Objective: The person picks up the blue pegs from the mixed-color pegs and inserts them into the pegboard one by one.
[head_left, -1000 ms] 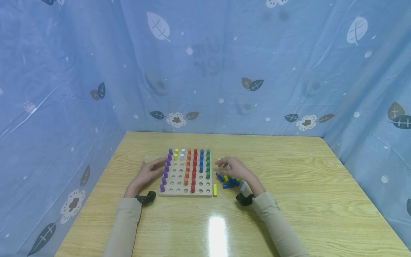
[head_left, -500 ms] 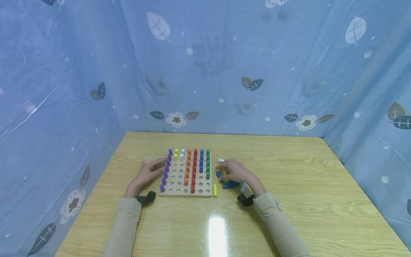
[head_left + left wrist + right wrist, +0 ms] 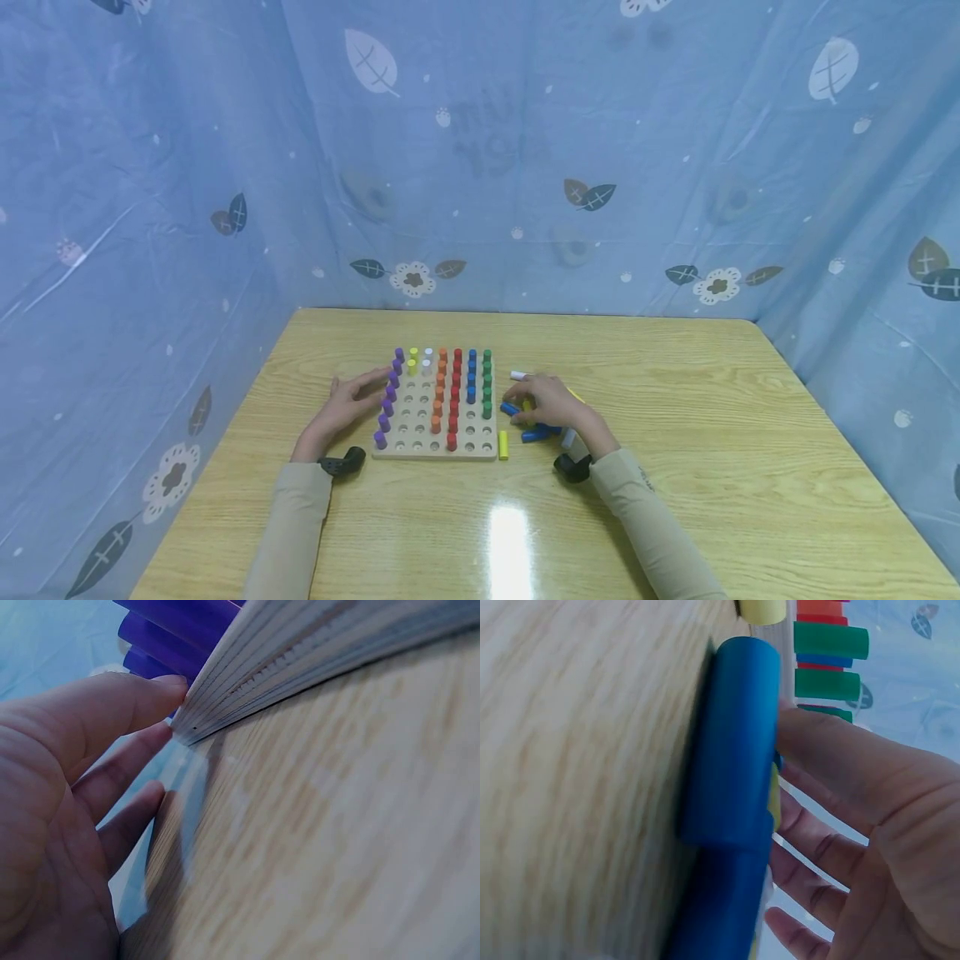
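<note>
The pegboard lay flat on the surface, its upright pegs sorted into columns by color: purple pegs and red pegs ran from far edge to near, while yellow pegs numbered only two, with bare holes in front. The left hand lay alongside the purple column, its fingers loosely extended, probably steadying the board. The right hand bent over loose pegs, likely left beside the board for easy reach; its fingers curved with a narrow gap, but whether they pinched a peg could not be told. The right wrist view showed two blue pegs in front of that hand; only the left wrist view showed fingertips at the board's layered side. Only the head view laid out every column, with a blue curtain behind.
</note>
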